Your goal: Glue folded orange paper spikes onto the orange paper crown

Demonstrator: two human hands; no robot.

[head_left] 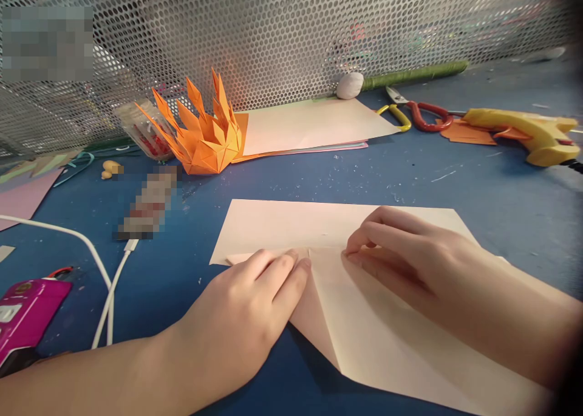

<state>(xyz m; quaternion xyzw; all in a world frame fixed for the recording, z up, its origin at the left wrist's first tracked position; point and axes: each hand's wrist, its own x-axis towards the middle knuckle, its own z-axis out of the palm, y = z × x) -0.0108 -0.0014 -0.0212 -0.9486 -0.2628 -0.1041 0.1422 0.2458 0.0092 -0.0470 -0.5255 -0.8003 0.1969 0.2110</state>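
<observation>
A large pale cream sheet of paper [387, 331], partly folded, lies in front of me, with a crease and a triangular flap near its middle. My left hand [259, 300] rests on the folded part, its fingers laid flat and pressing down beside the crease. On the other side, my right hand [410, 252] pinches the upper edge of the folded layer between thumb and fingertips. Beyond that edge, a flat strip of pale paper [291, 218] shows on the table. The paper's far right corner is hidden by my right wrist.
An orange folded-paper flower [209, 136] stands near a clear jar [148, 133]. Behind are stacked sheets [305, 124], red-and-yellow scissors [428, 115], a yellow glue gun [519, 127] and a green stick [414, 76] along a perforated metal panel [273, 33]. A white cable [109, 294] and magenta object [34, 310] lie left.
</observation>
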